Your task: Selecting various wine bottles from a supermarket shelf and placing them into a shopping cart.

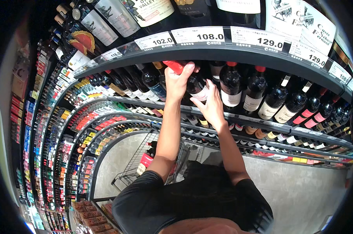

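Observation:
A dark wine bottle [194, 85] with a red capsule and a pale label leans out from the shelf below the price-tag rail. My left hand [178, 78] is wrapped around its red neck. Lower down, my right hand [210, 101] holds the body by the label, thumb under it and fingers along its right side. Just right of it, another red-capped wine bottle [230, 83] stands upright on the same shelf. To the left is a dark bottle with a blue label [155, 82].
The upper shelf edge [199, 54] with price tags juts out above my hands. More wine bottles [290, 106] line the shelf to the right. A wire shopping cart [135, 163] holding a bottle and a red package stands below left. Stocked shelves [62, 140] curve along the left.

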The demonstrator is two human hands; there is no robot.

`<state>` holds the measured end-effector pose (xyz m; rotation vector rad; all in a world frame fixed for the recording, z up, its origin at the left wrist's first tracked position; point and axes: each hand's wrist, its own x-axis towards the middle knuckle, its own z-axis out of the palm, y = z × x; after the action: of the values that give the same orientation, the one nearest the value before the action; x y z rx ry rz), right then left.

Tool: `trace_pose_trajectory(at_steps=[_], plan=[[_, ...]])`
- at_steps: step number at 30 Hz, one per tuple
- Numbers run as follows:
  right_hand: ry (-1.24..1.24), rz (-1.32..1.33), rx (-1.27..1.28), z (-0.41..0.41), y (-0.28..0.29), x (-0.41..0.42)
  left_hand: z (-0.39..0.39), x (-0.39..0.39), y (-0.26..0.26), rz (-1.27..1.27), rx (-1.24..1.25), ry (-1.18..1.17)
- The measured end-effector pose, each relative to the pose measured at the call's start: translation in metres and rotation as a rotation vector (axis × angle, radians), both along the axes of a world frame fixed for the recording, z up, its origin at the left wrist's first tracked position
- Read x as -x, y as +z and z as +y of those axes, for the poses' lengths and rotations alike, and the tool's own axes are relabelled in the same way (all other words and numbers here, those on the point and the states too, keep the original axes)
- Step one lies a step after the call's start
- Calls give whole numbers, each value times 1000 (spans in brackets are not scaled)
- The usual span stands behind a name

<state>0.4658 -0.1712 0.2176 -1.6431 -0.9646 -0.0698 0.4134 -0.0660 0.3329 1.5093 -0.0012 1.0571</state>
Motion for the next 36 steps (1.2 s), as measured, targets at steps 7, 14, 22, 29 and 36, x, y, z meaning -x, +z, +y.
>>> trace_pose_trajectory(at_steps=[7,14,22,29,36], plan=[[16,103,85,0,-4,-1,4,-11,-1,91,-38,-32],[43,160,115,3,-9,-6,14,-33,-7,64,-24,-74],[48,138,123,1,-5,-4,-7,-19,2,76,-219,404],[45,48,103,-1,-5,-2,-12,-8,-14,63,-291,481],[68,-89,-21,-2,-11,-7,-4,1,0,72,-260,402]])
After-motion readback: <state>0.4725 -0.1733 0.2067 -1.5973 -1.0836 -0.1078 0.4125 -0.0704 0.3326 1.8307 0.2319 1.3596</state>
